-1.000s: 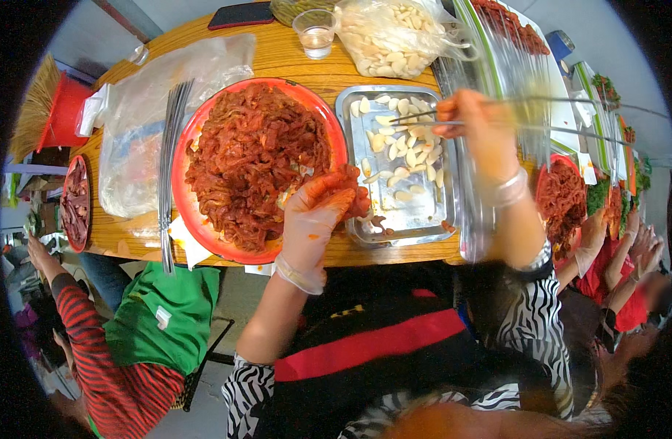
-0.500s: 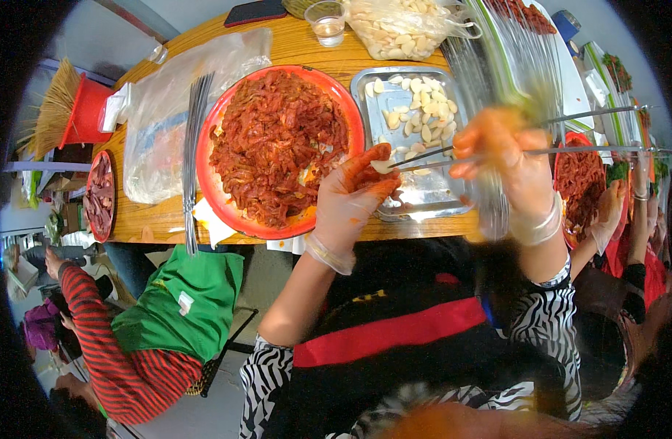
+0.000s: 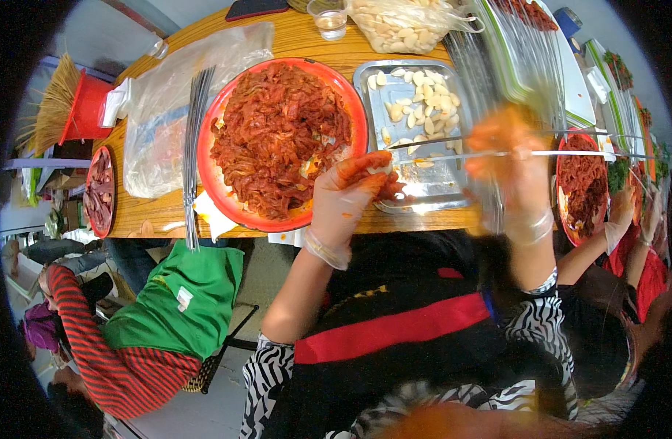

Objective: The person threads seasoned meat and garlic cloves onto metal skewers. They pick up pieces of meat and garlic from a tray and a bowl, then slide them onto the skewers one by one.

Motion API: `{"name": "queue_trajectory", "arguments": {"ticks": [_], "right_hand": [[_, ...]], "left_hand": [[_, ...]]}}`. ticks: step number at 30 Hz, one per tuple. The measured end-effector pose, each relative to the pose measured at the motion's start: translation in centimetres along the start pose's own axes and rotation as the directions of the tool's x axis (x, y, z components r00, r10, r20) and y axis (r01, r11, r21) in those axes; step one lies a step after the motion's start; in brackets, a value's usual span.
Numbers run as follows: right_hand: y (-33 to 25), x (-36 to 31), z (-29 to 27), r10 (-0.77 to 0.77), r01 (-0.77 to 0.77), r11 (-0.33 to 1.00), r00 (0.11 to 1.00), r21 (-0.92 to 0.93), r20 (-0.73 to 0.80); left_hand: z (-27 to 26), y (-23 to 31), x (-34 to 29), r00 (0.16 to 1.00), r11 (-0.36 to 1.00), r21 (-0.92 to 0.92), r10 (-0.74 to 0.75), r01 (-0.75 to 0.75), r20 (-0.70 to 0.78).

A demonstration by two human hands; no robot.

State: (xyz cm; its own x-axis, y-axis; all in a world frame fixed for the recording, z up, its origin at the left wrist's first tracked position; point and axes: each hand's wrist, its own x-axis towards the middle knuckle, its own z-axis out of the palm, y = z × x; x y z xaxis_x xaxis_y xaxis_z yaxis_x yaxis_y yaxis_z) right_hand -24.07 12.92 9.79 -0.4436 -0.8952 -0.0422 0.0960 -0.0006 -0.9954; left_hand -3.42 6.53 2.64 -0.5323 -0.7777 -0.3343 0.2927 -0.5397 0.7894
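My left hand (image 3: 341,199), in a clear glove stained orange, is closed on a pale garlic slice (image 3: 383,167) at its fingertips. A few red-coated meat strips (image 3: 391,192) show beneath those fingers. My right hand (image 3: 508,150), gloved and smeared by motion, grips two long metal skewers (image 3: 440,140). Their points reach left toward the garlic slice, over a metal tray (image 3: 362,99) of loose garlic slices (image 3: 427,95). Just left of my left hand stands a round red-rimmed platter (image 3: 206,179) heaped with red marinated meat strips (image 3: 277,132).
A bundle of skewers (image 3: 193,161) lies left of the platter, beside a plastic bag (image 3: 156,139). Behind the tray are a clear cup (image 3: 328,25) and a bag of garlic slices (image 3: 405,29). Co-workers sit on both sides, one in a green apron (image 3: 182,300).
My right hand and the skewers have shifted slightly, and the skewer tips now sit a little apart from the garlic slice. My left hand stays near the platter's edge.
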Motion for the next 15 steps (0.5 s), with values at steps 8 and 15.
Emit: {"name": "queue_trajectory", "arguments": {"ticks": [8,15], "right_hand": [[2.9,-0.3,0.4,0.007,-0.008,0.998,1.000,0.054,0.016],[3.4,-0.2,-0.3,0.074,-0.074,0.994,0.997,0.079,0.004]], "left_hand": [[0.3,0.1,0.1,0.999,0.999,0.034,0.006,-0.005,-0.034],[1.2,0.0,0.1,0.997,0.999,0.038,0.030,-0.027,-0.071]]}}
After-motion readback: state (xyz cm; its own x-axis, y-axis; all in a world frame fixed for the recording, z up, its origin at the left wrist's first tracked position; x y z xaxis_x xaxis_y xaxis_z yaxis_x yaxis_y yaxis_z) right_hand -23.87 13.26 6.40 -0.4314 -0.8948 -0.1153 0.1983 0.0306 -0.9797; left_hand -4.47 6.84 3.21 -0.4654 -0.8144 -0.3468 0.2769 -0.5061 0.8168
